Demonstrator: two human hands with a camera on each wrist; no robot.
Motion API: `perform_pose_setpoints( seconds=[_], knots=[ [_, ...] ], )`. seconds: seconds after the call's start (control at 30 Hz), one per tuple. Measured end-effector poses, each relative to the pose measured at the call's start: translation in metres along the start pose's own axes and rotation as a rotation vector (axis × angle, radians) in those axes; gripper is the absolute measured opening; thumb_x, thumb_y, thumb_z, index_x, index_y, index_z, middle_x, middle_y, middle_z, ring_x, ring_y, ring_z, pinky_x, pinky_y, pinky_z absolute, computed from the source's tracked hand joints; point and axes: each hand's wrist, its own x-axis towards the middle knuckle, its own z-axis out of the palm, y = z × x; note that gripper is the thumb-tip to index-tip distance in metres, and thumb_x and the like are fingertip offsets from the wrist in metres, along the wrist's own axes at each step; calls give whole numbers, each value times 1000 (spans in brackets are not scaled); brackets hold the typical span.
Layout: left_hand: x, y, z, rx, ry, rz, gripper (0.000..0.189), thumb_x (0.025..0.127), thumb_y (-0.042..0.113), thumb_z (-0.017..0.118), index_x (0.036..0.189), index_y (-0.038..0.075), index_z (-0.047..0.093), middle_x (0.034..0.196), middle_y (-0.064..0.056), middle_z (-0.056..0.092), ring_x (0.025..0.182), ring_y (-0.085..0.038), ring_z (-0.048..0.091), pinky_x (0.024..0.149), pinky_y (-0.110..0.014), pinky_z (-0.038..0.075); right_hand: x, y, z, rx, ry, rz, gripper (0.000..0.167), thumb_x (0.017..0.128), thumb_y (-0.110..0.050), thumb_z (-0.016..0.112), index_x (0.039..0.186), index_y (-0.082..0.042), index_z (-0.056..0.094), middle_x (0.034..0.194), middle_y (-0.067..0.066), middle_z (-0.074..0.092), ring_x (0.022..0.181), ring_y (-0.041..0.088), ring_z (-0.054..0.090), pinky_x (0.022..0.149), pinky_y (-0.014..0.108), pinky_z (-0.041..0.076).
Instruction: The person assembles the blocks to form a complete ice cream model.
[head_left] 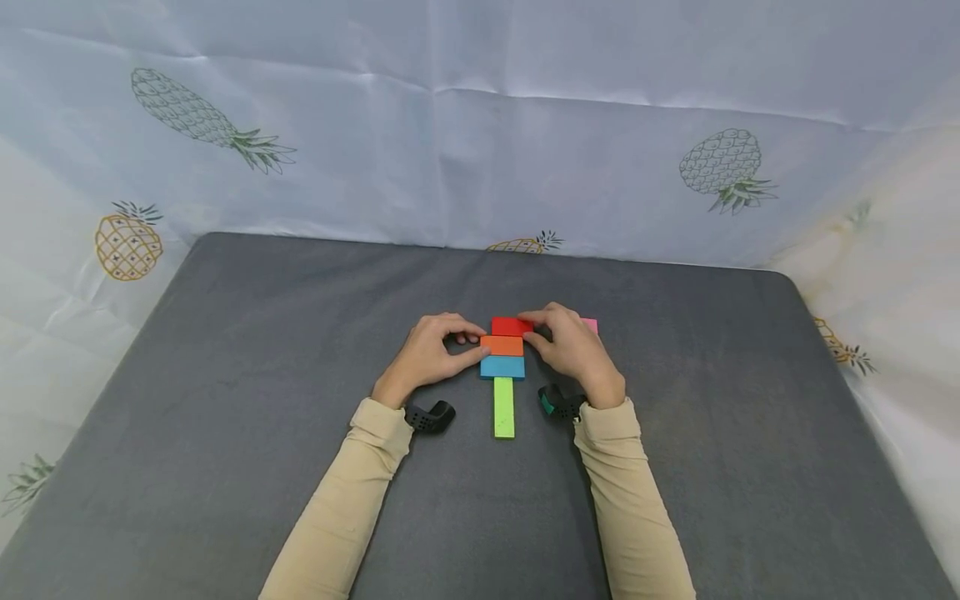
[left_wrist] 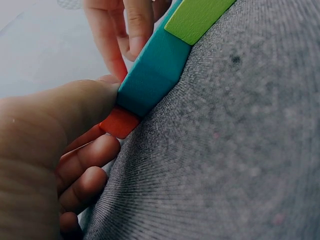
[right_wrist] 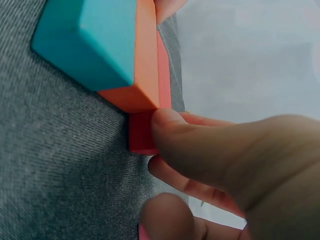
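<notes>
In the head view, an orange block (head_left: 502,346) lies against a blue block (head_left: 502,367), and a lime-green block (head_left: 503,408) runs lengthwise toward the person. Along the orange block's far side lies a red block (head_left: 510,326), offset to the right. My left hand (head_left: 435,348) pinches the orange block's left end between thumb and index finger. At the red block's right end, my right hand (head_left: 570,343) grips it by thumb and index finger; the thumb (right_wrist: 172,125) shows in the right wrist view. Behind that hand a pink block (head_left: 591,325) is mostly hidden.
All the blocks lie on a dark grey cloth-covered table (head_left: 262,400). A pale curtain with pineapple prints (head_left: 450,150) hangs along its far edge and sides. Each wrist wears a black strap-like device (head_left: 431,417).
</notes>
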Motion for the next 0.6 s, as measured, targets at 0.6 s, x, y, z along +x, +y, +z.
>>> perform_pose_setpoints(
  seconds=[0.6],
  knots=[
    [1,-2,1,-10,25,12,25,85,21,84,104,6,81,86,-7,75,80,-17,64,75,-30,53,1,-2,5,-12,52,-32,33,100,-13,66,132,-8,70,110,17,71,84,25,58,69,33,46]
  ],
)
